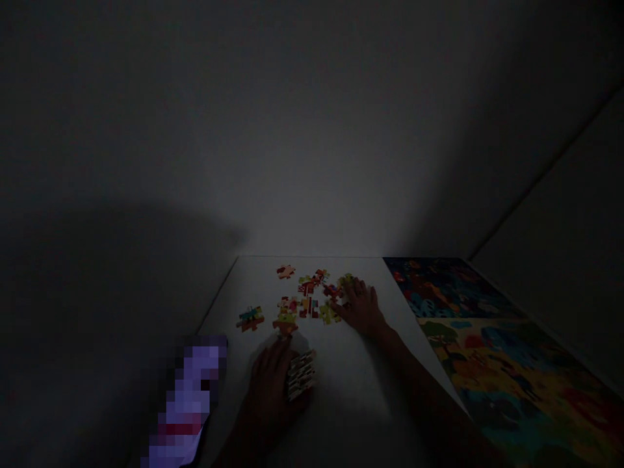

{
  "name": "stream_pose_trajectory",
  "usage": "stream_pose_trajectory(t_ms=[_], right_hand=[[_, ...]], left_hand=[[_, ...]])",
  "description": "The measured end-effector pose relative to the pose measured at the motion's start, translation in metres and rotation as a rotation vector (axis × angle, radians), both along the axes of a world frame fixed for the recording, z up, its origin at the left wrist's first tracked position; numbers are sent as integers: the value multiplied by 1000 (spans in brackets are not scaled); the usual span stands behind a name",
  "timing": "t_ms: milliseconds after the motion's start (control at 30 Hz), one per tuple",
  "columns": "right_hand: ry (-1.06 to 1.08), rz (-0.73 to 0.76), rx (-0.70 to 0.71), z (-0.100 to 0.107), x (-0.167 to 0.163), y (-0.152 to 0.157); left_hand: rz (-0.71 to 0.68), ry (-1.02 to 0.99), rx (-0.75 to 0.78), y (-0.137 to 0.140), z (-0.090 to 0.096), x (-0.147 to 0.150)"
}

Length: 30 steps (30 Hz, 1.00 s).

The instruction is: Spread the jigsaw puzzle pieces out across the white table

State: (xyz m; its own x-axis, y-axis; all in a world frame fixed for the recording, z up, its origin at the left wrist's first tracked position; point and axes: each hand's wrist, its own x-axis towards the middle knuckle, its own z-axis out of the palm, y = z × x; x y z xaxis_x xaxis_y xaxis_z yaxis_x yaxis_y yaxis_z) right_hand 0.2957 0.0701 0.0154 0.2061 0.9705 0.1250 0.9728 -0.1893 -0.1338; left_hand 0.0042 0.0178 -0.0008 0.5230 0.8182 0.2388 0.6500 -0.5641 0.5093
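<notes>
Left hand (270, 376): low on the near part of the desk (351, 396), its grip curled closed around one side of a stack of puzzle pieces (301, 375)
Stack: tucked against the inner side of that hand, pale layered edges showing; the count is too dim to tell
Right hand (361, 307): reaching farther out, its grip loose with fingers spread over the right end of the loose pieces; nothing is visibly clasped
By the right thumb: a yellow-green piece (328, 314), with a red and blue piece (333, 291) just beyond it
Middle cluster: red pieces (312, 283) at the back, a yellow-green and orange piece (285, 322) at the front, just beyond the left fingertips
Off to the left: teal and orange pieces (250, 318), apart from the cluster
Far side: a pink piece (285, 272), alone
Right edge of desk: a dark blue picture (439, 286), and nearer, a brighter animal picture (507, 377)
Left edge: a pixelated purple screen (188, 403)
Behind: a plain wall (312, 156), dimly lit
</notes>
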Motion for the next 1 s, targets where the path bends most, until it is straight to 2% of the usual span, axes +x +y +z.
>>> stream_pose_trajectory(t_ms=[100,300,467,567,633,700,800,1000], right_hand=[[46,61,-53,3,-22,30],[126,167,-106,6,-68,81],[231,330,-77,6,-89,106],[438,460,8,6,-96,116],[661,441,102,4,-95,118],[853,306,210,1,-87,113],[945,126,338,-5,-66,86],[771,230,317,-7,-24,6]], left_hand=[[37,19,-11,12,3,10],[113,41,-135,45,10,21],[239,60,-103,58,3,24],[276,67,-40,60,-3,26],[316,65,16,61,-5,27],[342,70,33,62,-6,27],[353,74,2,67,-5,26],[312,5,0,92,8,36]])
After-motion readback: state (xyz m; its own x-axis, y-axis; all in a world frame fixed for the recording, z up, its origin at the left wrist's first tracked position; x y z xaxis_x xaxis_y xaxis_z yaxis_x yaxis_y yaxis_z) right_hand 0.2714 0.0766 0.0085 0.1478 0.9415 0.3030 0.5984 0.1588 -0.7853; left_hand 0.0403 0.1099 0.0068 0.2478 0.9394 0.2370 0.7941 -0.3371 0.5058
